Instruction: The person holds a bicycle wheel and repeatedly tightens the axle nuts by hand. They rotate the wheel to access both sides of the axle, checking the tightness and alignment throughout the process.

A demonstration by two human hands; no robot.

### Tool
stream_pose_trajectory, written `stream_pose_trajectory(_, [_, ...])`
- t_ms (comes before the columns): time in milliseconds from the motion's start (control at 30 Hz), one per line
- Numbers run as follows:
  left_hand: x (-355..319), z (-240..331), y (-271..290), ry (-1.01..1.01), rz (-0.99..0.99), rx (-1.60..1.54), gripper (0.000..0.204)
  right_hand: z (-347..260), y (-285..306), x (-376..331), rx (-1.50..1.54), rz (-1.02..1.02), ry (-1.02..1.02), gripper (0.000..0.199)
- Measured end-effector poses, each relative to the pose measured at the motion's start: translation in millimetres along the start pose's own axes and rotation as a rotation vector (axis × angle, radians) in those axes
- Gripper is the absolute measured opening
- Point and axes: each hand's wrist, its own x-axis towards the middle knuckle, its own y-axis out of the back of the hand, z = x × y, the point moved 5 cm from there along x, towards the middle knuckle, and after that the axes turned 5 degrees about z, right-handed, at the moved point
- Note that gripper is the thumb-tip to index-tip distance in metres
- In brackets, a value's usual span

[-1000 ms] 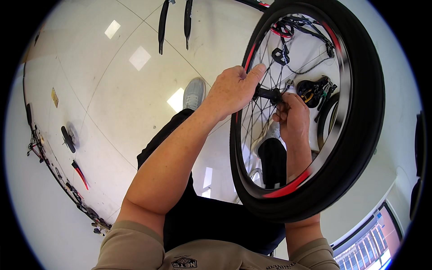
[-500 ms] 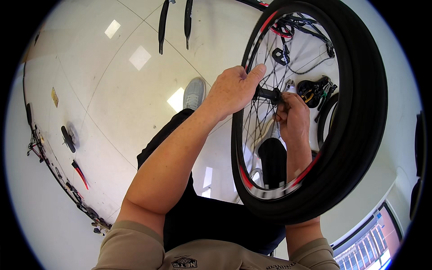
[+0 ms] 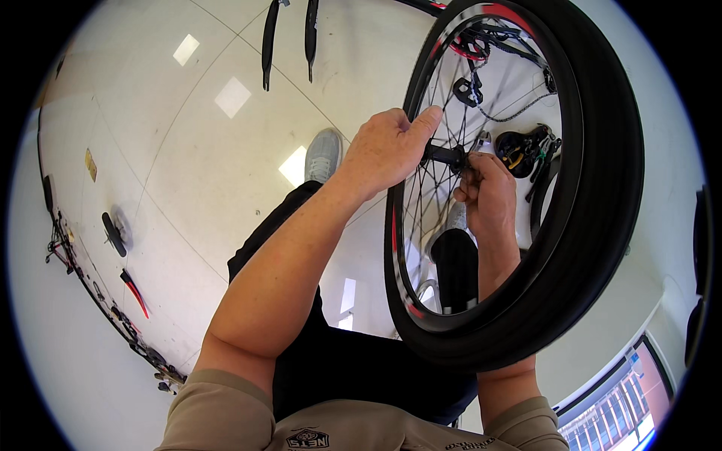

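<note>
A bicycle wheel (image 3: 602, 165) with a wide black tyre and a black rim marked in red and white is held up, tilted, in front of me. My left hand (image 3: 391, 149) is closed at the left end of its black hub (image 3: 445, 155), thumb lying along the top. On the opposite side, my right hand (image 3: 489, 192) reaches through beside the spokes with bent fingers pinched at the hub's other end. Its fingertips partly cover that axle end. Both hands together carry the wheel above my legs.
Beyond the wheel lie a pedal (image 3: 466, 92), a chain (image 3: 519, 114) and a black-and-yellow bundle (image 3: 523, 152) on the floor. Two black blade-like parts (image 3: 310, 41) are at the top. A small wheel (image 3: 114, 234) and a red-black strip (image 3: 134, 292) lie at left.
The wheel has turned clockwise about its hub, its red and white rim marks shifting round. It also tilts slightly differently. Both hands stay nearly in place at the hub.
</note>
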Motion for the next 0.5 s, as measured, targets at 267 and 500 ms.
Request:
stream_pose_trajectory(267, [0.3,0.7,0.1,-0.007,0.007,0.004,0.069,-1.9,-0.7,-2.5,0.013,-0.012,0.006,0.011])
stream_pose_trajectory(500, [-2.5,3.4,1.1,0.017,-0.002,0.021,0.07,-0.2,0.1,-2.4,0.0,-0.005,0.006,0.009])
